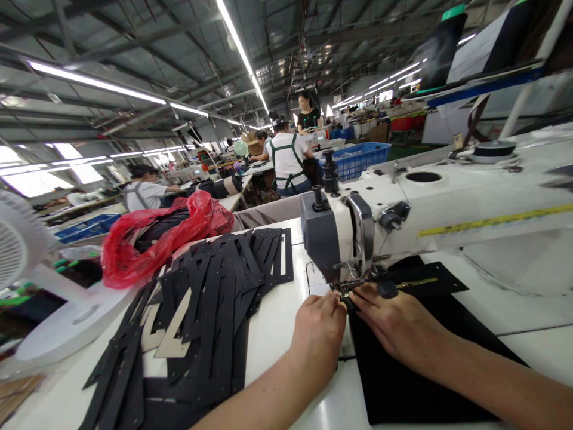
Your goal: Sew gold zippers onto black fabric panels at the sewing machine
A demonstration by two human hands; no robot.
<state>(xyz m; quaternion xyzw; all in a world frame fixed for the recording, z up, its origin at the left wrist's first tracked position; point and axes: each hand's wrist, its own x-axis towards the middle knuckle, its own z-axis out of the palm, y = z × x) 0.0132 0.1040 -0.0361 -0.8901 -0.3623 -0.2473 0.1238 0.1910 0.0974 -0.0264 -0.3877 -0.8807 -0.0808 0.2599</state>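
both hands at white table (273,322), under long ceiling lights (242,45).

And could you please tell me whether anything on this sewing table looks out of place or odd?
Only the heap of black cut pieces, left of the sewing machine: they lie crisscrossed, with a few beige faces showing among the black. I see nothing plainly spilled or damaged.

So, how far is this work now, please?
Looks done: a gold-coloured strip is on a black piece beside the needle area. In hand: the left hand and right hand are at black material by the sewing machine's needle. Possibly left: the piled black pieces, though I cannot tell whether they are finished.
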